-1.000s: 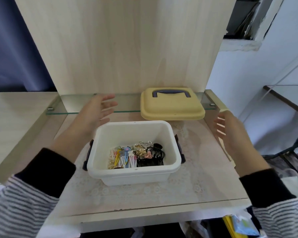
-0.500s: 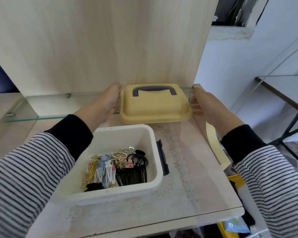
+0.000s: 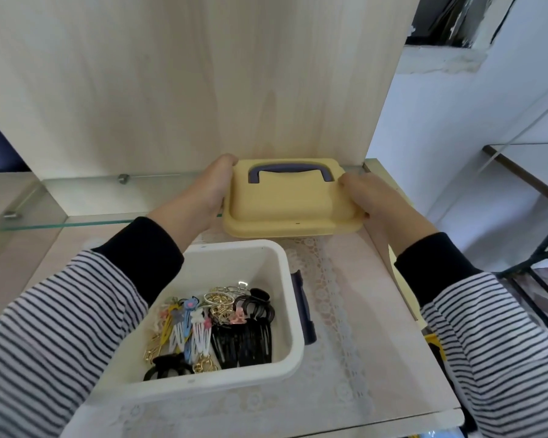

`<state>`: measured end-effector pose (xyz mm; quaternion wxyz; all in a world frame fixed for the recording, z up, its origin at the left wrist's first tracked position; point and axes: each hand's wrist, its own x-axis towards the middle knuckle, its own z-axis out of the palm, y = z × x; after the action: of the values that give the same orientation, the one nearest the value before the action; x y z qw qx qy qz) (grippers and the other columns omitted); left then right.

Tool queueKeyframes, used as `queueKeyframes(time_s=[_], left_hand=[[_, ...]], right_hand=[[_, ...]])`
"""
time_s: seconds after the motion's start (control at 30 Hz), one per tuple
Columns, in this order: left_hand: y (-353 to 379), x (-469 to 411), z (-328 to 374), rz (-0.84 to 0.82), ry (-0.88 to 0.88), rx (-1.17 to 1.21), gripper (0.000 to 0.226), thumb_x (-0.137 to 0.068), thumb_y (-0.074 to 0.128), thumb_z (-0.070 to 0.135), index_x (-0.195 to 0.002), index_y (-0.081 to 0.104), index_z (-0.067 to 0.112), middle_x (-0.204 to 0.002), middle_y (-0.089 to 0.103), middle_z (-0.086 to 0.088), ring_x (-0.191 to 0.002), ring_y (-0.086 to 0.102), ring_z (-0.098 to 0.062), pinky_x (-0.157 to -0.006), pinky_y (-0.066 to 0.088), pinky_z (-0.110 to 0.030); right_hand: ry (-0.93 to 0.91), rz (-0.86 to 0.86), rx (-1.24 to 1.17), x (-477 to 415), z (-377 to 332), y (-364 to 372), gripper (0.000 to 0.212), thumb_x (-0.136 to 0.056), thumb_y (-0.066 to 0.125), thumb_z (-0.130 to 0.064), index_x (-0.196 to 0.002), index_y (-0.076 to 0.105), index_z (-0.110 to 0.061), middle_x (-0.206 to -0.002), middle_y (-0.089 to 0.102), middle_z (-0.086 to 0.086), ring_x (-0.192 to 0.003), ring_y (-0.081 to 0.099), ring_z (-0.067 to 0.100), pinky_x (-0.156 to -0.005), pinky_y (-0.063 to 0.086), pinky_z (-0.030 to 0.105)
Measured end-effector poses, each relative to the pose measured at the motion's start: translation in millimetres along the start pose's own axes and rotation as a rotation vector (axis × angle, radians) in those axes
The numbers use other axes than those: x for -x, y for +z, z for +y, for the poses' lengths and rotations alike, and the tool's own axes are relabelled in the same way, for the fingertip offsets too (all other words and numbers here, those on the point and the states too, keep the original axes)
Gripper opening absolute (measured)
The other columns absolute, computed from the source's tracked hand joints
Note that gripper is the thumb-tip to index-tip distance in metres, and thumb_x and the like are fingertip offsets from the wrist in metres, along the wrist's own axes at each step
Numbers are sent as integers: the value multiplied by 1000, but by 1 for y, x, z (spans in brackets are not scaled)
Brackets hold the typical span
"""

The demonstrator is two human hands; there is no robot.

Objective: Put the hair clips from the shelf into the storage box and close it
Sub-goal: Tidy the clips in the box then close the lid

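A pale wood surface [image 3: 402, 358] under a lace mat [image 3: 339, 311] carries one open white box [image 3: 293, 327]. A white wall [image 3: 456, 121] stands to the box's right. One glass shelf [image 3: 86, 197] runs behind the box. One yellow lid [image 3: 285, 203] is just behind the box too, with the left hand [image 3: 209, 194] and right hand [image 3: 370, 197] gripping its ends, fingers [image 3: 351, 183] curled on the rim. The clips [image 3: 215, 327] lie heaped inside the box, too tangled to count.

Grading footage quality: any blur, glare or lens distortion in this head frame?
Head view: wide-angle bowing toward the edges; soft, even light with only a faint shadow under the lid; pale reflections on the glass shelf but no harsh glare; clips in sharp focus.
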<state>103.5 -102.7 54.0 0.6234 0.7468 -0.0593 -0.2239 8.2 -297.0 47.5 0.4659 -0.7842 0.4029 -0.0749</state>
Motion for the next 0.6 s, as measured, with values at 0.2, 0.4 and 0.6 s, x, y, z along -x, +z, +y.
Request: queueKeyframes(time_s=[0.2, 0.4, 0.6], left_hand=[[-8, 13, 8, -40, -33, 206, 36, -97, 38, 35, -117, 50, 8, -84, 53, 2, -77, 52, -7, -67, 41, -22], [-19, 26, 13, 58, 65, 192, 23, -91, 41, 19, -68, 44, 21, -74, 47, 3, -76, 48, -16, -68, 40, -24], [-42, 49, 6, 73, 129, 305, 12, -91, 48, 15, -86, 58, 12, -87, 59, 0, -84, 57, -13, -80, 46, -23]], right_hand=[[-52, 18, -10, 13, -8, -7, 26, -89, 40, -32, -109, 49, -17, -108, 57, 5, -96, 54, 26, -68, 41, 31], [-120, 40, 11, 33, -20, -18, 38, -91, 42, -32, -118, 52, -8, -107, 55, 7, -92, 54, 25, -68, 40, 30], [-174, 56, 8, 59, -27, -15, 31, -90, 44, -35, -104, 51, -8, -90, 52, 4, -78, 50, 21, -56, 35, 28]])
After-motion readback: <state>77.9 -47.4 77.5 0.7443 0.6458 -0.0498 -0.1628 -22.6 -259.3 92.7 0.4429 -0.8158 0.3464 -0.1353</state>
